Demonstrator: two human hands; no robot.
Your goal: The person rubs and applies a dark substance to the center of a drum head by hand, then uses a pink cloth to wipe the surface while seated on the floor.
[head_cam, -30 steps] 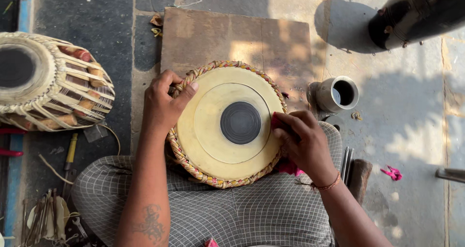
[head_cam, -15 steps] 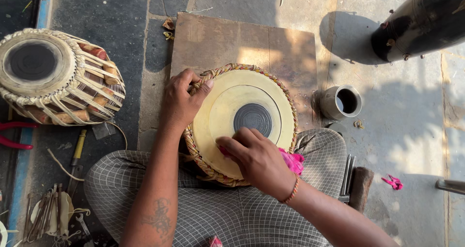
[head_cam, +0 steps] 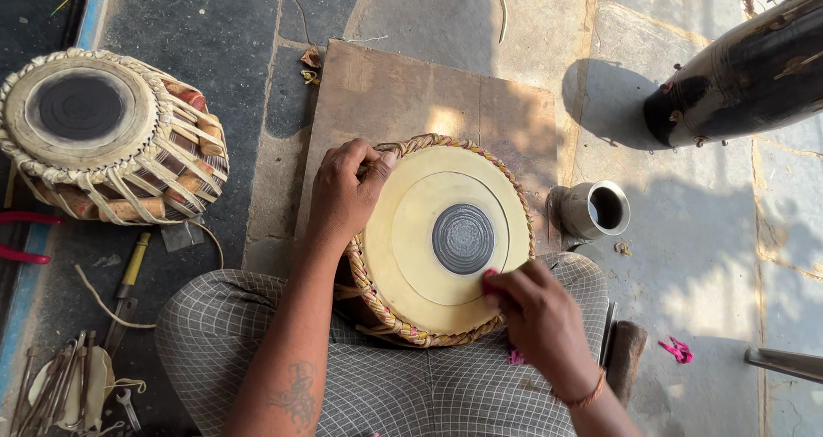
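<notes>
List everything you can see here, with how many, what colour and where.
drum head: one, cream with dark centre, on the lap
laced drum: one, tan and brown, far left
wooden board: one, brown, under the drum head
metal cup: one, grey, right of the drum head
dark drum body: one, black, top right
hand tools: several, bottom left
left hand: on the braided rim
right hand: fingertips on the skin, pink cloth under it

I sit in my open-air drum-making workshop: stone-slab floor [head_cam: 703, 257], a finished laced tabla [head_cam: 103, 137], scattered hand tools [head_cam: 60, 386], a small metal cup [head_cam: 596, 210].
</notes>
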